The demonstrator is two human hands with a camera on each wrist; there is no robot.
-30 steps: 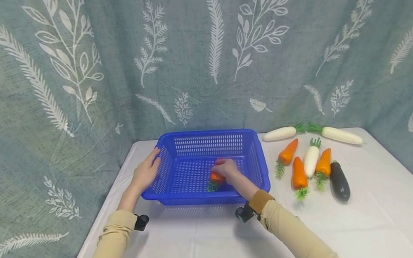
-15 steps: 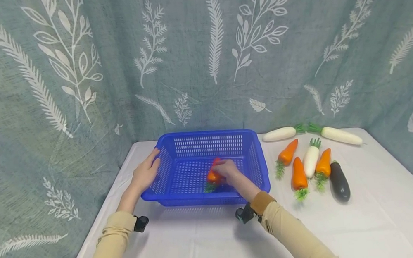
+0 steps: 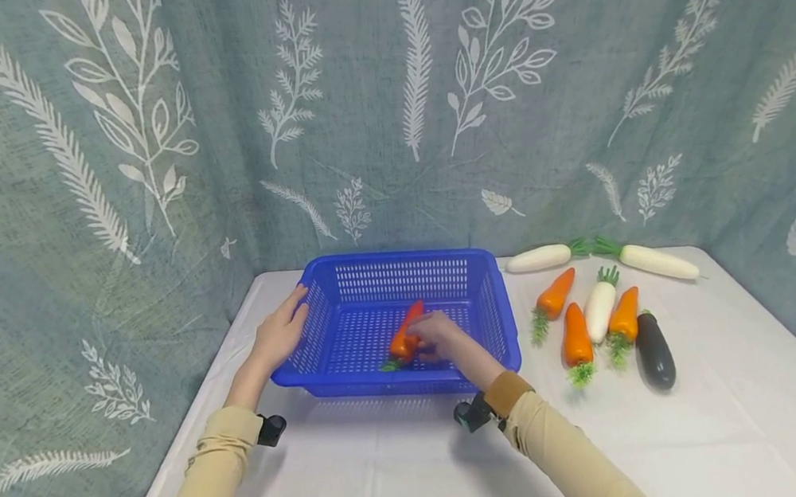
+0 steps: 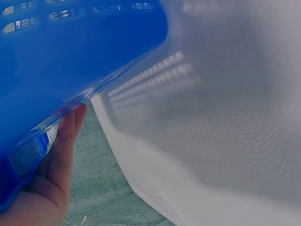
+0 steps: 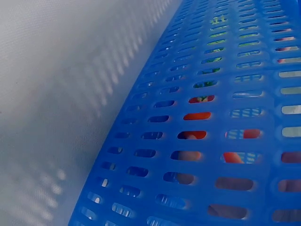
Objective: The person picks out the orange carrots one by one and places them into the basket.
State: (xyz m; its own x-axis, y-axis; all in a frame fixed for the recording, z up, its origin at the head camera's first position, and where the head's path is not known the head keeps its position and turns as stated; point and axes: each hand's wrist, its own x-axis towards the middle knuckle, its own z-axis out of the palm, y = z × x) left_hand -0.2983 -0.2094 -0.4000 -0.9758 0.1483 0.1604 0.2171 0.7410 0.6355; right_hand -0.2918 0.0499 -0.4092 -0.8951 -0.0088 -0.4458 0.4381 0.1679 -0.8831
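In the head view, a blue plastic basket (image 3: pixel 399 259) with slotted walls stands on the white table. An orange carrot with a green top (image 3: pixel 403 342) lies inside it, tip away from me. My right hand (image 3: pixel 442 335) reaches over the front rim, its loosely spread fingers touching the carrot's right side; slots in the right wrist view show only bits of carrot (image 5: pixel 197 116) and fingers (image 5: pixel 190 155). My left hand (image 3: pixel 282 333) rests against the basket's left side with straight fingers, also visible along the blue wall (image 4: pixel 70 61) in the left wrist view.
Right of the basket lie more carrots (image 3: pixel 576 335), several white radishes (image 3: pixel 600 309) and a dark eggplant (image 3: pixel 655 352). Two long radishes (image 3: pixel 658 261) lie near the back edge. A patterned green curtain (image 3: pixel 371 123) hangs behind the table (image 3: pixel 390 465).
The carrot has shifted slightly left on the basket floor and more of it shows. My right fingers have loosened from around it. My left hand has stayed in place.
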